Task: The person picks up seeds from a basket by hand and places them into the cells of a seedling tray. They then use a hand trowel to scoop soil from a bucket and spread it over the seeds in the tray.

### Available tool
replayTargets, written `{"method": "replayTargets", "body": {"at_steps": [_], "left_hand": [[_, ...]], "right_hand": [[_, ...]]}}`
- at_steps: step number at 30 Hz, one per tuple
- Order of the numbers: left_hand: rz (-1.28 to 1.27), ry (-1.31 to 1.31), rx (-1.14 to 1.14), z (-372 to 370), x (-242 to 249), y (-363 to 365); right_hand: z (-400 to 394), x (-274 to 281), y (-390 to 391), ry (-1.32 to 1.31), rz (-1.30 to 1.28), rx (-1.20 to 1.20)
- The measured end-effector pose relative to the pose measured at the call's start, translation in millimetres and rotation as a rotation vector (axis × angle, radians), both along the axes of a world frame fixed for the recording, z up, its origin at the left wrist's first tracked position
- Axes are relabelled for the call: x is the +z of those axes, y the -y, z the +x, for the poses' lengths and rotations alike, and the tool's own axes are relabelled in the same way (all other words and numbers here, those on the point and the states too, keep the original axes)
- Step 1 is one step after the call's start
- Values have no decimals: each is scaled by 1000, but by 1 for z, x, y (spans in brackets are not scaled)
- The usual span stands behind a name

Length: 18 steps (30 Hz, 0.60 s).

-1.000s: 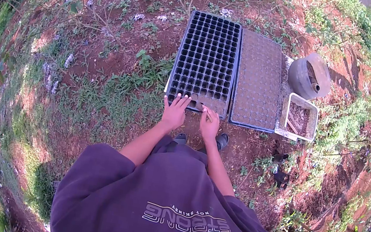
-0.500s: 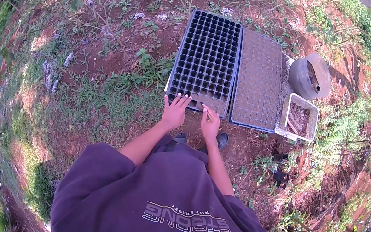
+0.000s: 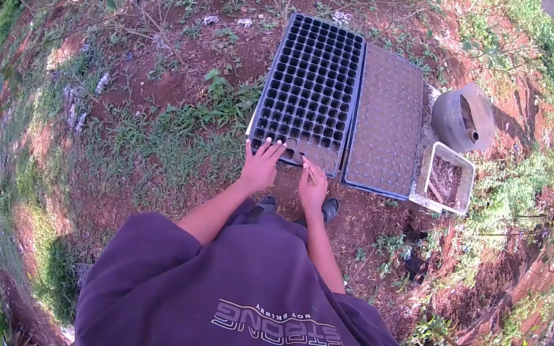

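A black seedling tray (image 3: 310,77) lies on the ground in front of me. Most of its cells look dark and hollow, while soil (image 3: 323,157) fills several at the near right corner. My left hand (image 3: 261,167) rests on the tray's near left edge with its fingers spread. Beside it, my right hand (image 3: 313,184) is closed in a pinch at the near edge, by the soil-filled cells. Something small and dark shows at its fingertips, too small to name. A second seedling tray (image 3: 387,118), its cells full of soil, lies directly to the right.
To the right of the trays stand a grey round bucket (image 3: 448,120) and, nearer, a pale rectangular tub (image 3: 463,202) with brown loose material and a stick-like piece in it. Weeds and grass (image 3: 160,133) grow on the red soil around. My feet are just below the tray.
Both hands stay at the near edge of the tray, almost in place. The view has shifted very slightly.
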<state>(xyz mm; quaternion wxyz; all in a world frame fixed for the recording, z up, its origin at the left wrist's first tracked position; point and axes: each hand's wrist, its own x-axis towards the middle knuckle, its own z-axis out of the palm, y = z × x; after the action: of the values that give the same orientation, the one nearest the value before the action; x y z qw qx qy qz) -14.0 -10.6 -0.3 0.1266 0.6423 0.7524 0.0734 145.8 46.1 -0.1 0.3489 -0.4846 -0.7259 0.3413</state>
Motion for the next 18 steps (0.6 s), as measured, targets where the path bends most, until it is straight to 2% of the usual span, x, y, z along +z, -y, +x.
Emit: {"method": "replayTargets", "body": {"at_steps": [6,18], "left_hand": [[-28,-18,-10,0,1,1],[9,-8,7,1,-3,0]], "right_hand": [[0,1,0,-36,4,-4],[10,0,-5,72,107,85]]}}
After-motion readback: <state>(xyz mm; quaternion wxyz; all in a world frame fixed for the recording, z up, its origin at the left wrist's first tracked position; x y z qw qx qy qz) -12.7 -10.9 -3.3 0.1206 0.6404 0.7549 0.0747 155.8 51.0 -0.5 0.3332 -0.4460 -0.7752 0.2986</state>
